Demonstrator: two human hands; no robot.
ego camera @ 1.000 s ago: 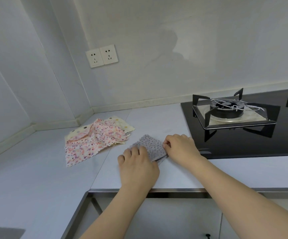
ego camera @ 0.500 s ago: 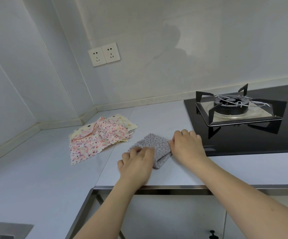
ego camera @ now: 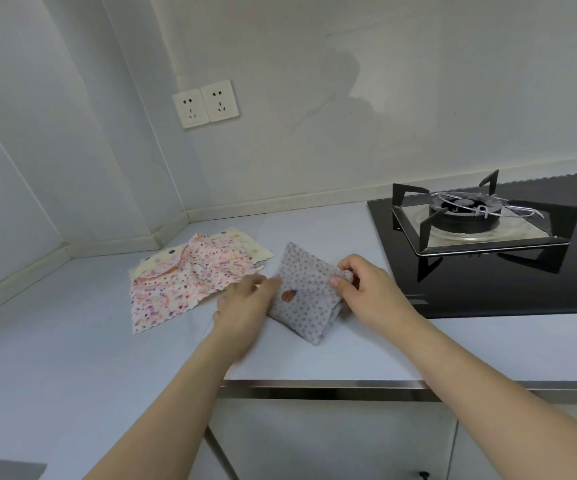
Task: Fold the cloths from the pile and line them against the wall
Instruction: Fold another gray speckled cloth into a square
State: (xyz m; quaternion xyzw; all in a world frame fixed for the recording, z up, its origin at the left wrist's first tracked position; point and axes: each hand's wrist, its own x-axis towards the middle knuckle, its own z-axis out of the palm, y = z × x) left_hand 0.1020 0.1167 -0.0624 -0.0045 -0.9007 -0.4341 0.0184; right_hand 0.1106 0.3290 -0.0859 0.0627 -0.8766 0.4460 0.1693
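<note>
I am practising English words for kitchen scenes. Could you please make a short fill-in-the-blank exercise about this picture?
1. Both hands hold the folded ___ cloth with dots.
2. The right hand pinches the cloth's ___ edge.
3. The pink floral cloth lies on top of a ___ dotted cloth.
4. Two ___ are mounted on the wall.

Missing words: grey; right; cream; sockets

A home kitchen. A black glass gas hob with a burner and pan supports sits at 2 o'clock, set into a pale countertop. A double wall socket is mounted at 11 o'clock, and cabinet doors show below the counter edge at 6 o'clock.
</note>
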